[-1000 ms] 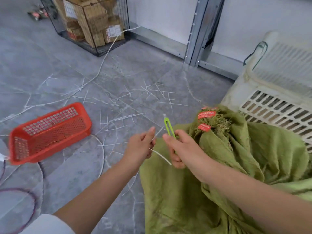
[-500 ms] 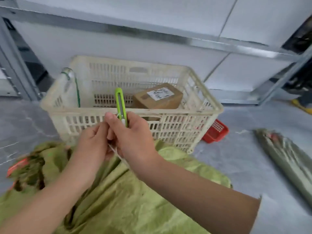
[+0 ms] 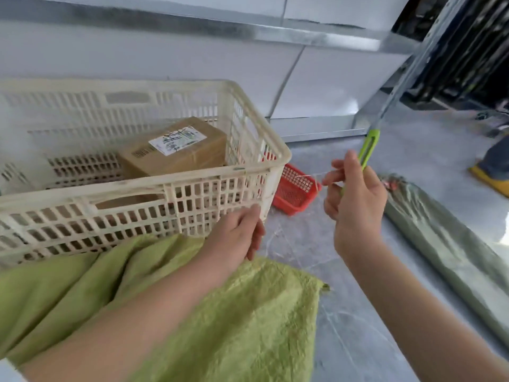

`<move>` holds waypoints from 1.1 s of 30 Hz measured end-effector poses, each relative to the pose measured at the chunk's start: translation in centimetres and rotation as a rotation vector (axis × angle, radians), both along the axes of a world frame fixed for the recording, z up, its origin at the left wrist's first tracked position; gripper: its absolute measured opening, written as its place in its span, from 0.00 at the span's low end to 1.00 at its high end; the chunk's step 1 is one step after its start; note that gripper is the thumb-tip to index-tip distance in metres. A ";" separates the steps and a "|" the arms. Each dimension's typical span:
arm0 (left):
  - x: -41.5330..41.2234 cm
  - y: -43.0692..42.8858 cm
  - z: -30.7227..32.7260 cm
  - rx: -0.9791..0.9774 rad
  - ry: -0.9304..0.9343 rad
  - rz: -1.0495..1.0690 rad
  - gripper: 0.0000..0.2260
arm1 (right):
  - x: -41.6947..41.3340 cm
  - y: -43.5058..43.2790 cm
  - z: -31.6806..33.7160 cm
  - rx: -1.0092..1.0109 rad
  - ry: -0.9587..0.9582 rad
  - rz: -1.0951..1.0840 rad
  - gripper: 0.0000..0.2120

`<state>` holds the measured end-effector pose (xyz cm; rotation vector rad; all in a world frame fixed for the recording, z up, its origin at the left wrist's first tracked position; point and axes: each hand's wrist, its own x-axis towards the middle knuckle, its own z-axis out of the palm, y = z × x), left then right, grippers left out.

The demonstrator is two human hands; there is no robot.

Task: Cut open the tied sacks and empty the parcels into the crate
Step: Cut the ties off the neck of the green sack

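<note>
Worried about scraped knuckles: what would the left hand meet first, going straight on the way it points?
Probably the crate corner, right ahead of the left hand; depth is unclear.

A grey stone floor (image 3: 344, 312) with thin pale veins runs back to a wall of smooth white panels (image 3: 165, 59) (one dark seam slants between two of them). A dull galvanised metal beam (image 3: 303, 34) crosses the wall's upper edge and meets a slanted metal upright (image 3: 413, 67) at the right. Beyond it stands a dark, blurred rack (image 3: 462, 45). Soft light glares at the floor's right edge.
</note>
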<state>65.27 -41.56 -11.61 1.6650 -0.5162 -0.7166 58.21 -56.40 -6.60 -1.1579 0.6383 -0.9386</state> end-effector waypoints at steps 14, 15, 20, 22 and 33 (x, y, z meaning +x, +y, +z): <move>-0.6 5.5 -4.7 0.328 0.148 0.091 0.21 | 13.9 -19.3 -17.3 0.286 0.428 0.239 0.09; -0.8 5.8 -4.7 0.333 0.157 0.101 0.21 | 14.1 -19.7 -18.0 0.277 0.488 0.296 0.08; -1.4 5.8 -4.9 0.319 0.161 0.133 0.21 | 11.6 -20.3 -21.2 0.126 0.813 0.358 0.10; -1.4 5.4 -4.9 0.295 0.150 0.120 0.21 | 10.6 -20.3 -20.8 0.083 0.776 0.284 0.11; 0.7 10.7 -1.8 0.266 0.036 0.164 0.19 | 2.5 -1.4 -4.6 -0.064 0.121 0.278 0.10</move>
